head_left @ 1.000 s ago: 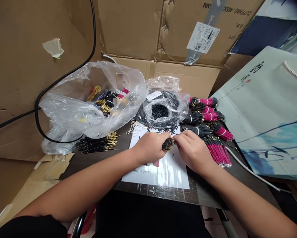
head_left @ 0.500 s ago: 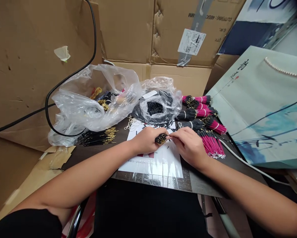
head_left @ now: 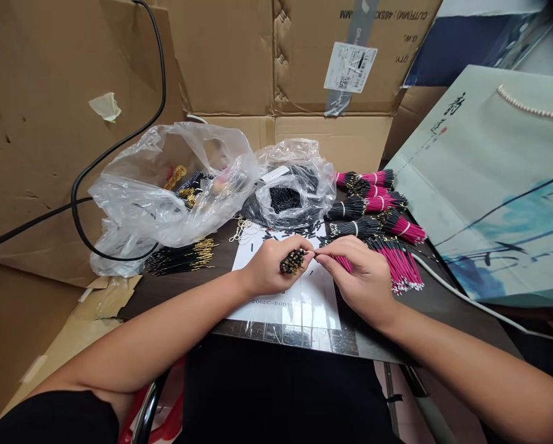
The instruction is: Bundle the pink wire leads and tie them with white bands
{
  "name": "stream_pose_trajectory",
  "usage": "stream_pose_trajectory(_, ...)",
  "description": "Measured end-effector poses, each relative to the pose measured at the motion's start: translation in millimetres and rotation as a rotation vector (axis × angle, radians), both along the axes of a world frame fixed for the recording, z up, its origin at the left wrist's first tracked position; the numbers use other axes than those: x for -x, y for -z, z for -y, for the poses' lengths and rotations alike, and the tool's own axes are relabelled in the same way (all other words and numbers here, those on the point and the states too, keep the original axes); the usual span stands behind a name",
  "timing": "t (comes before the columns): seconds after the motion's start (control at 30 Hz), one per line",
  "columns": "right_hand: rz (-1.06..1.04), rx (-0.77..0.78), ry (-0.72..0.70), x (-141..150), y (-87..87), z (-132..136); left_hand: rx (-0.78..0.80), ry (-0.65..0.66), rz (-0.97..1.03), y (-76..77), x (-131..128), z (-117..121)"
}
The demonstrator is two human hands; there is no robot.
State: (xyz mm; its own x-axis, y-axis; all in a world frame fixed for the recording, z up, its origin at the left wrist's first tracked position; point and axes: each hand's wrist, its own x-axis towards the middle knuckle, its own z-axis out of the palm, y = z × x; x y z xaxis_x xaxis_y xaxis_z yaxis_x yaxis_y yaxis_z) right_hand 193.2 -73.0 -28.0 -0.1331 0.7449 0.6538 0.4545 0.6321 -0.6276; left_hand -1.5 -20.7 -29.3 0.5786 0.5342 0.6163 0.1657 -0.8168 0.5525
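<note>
Black wire bundle, gold-tipped: gathered in the fist, no band visible

Location: above the printed sheet, enclosed by the curled fingers of the left hand, tips outward. At its edge, over the sheet: right hand, thumb and forefinger pressed together; anything pinched between, too small to tell.

Apparently done: several banded bundles, black and pink, to the right of the sheet, pale ties visible.

Apparently left: loose gold-tipped wires, to the left of the sheet; pink wires, to the right, fanned out, no tie visible; short black pieces, scattered on the sheet's far part, with more in the open plastic bag just beyond. Pale loops at the sheet's far left corner. Share of completed work: not determinable.
</note>
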Motion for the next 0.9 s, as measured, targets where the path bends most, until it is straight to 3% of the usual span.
stream_pose_trajectory(0.47, -0.051, 0.324, 0.08, -1, 2.0, -8, 0.018, -0.053, -0.003, 6.3, -5, -3)
stream_pose_trajectory(0.67, -0.312, 0.443, 0.055, 5, 3.2, -6, -0.017, -0.112, -0.004, 11.2, -7, -1)
stream_pose_trajectory(0.9, -0.274, 0.378, 0.077, 7, -0.4, -2, -0.051, -0.152, 0.004, 12.2, -7, -2)
